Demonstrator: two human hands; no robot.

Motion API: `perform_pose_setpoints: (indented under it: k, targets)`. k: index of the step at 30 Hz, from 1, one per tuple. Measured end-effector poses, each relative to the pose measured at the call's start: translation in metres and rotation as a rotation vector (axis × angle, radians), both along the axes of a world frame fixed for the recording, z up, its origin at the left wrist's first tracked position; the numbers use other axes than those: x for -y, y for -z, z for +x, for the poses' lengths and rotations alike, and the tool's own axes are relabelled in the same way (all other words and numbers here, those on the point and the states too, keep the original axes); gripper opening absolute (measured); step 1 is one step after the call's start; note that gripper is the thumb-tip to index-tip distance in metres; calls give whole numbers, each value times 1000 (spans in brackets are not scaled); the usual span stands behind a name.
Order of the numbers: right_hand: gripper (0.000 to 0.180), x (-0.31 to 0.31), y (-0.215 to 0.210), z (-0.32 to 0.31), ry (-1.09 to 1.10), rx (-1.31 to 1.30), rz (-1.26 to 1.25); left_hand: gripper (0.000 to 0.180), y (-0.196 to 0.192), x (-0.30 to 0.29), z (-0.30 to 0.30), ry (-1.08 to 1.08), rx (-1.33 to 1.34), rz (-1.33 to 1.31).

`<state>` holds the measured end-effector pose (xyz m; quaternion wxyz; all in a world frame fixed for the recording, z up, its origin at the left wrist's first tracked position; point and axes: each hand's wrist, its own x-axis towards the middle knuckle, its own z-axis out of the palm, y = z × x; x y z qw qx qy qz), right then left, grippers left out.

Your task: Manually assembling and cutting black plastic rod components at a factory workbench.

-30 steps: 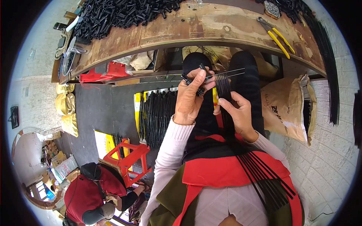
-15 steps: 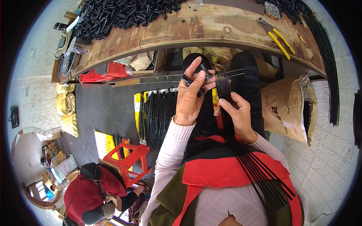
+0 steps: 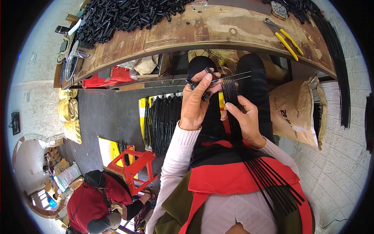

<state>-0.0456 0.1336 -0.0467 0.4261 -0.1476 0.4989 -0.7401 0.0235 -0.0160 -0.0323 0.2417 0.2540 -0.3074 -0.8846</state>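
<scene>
The left hand (image 3: 194, 104) is curled, thumb pressed against the fingers, gripping small black tubes (image 3: 208, 71) and thin wires (image 3: 242, 74); the right hand (image 3: 246, 117) pinches a bundle of black rods (image 3: 231, 90) between thumb and fingers; the rods' upper ends meet the wires above the lap, their lower ends fanning over red cloth (image 3: 218, 182); yellow-handled pliers (image 3: 286, 42) lie on the bench (image 3: 210, 25).

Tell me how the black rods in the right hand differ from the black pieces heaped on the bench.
The black rods are long and thin; the heaped pieces are short and stubby. The black rods run side by side, fanning out at their lower ends, while the heaped pieces lie jumbled. The right hand holds the black rods; the heaped pieces lie loose on the bench. Both are black.
</scene>
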Motion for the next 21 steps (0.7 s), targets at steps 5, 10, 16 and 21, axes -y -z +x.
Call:
perform_pose_setpoints:
  k: [5, 10, 16, 21]
  targets:
    - [16, -1, 0, 0, -10, -6, 12, 25, 2, 0, 1, -10, 12, -11]
    - [15, 0, -1, 0, -15, -2, 7, 35, 0, -1, 1, 23, -1, -33]
    - [14, -1, 0, 0, -5, 17, 1, 45, 1, -2, -1, -5, -39, -61]
    - [14, -1, -1, 0, -3, 14, 2, 42, 1, -3, 0, -36, -18, -75]
